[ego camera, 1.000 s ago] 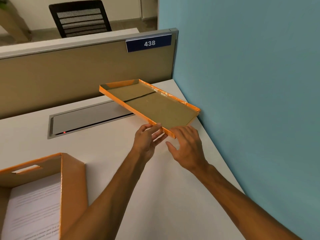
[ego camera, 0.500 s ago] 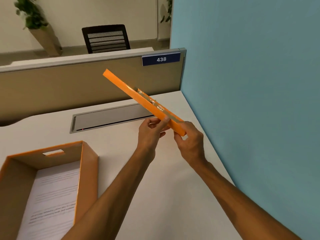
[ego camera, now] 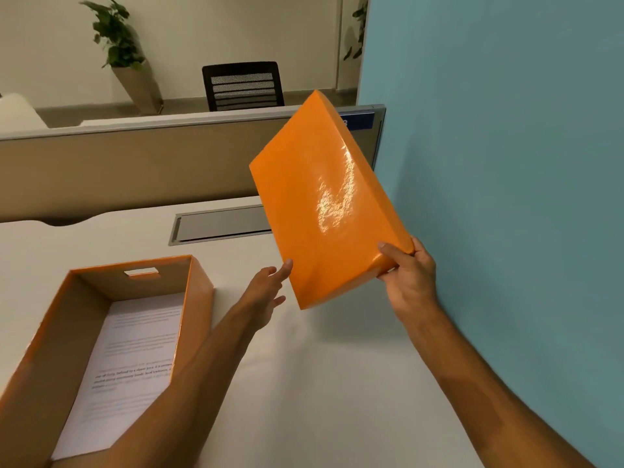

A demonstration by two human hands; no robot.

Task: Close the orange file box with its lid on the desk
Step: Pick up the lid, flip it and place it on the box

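The glossy orange lid (ego camera: 324, 204) is in the air above the desk's right part, tilted, its orange top facing me. My right hand (ego camera: 408, 275) grips its lower right corner. My left hand (ego camera: 266, 292) is spread, fingertips at the lid's lower left edge; whether they touch it is unclear. The orange file box (ego camera: 196, 298) stands lidless at the lower left of the desk, brown inside, with printed paper (ego camera: 135, 359) lying flat in it. My left forearm crosses over the box's near right corner.
The white desk (ego camera: 320, 383) runs up to a teal partition (ego camera: 506, 197) on the right and a tan divider (ego camera: 135, 170) at the back. A grey cable slot (ego camera: 219, 226) lies in the desk behind the lid. A black chair (ego camera: 243, 86) and a potted plant (ego camera: 125, 52) stand beyond.
The lid went from lying inside-up on the desk to edge-on in both hands, then turned over with its orange top towards me. My left hand has let go of it.
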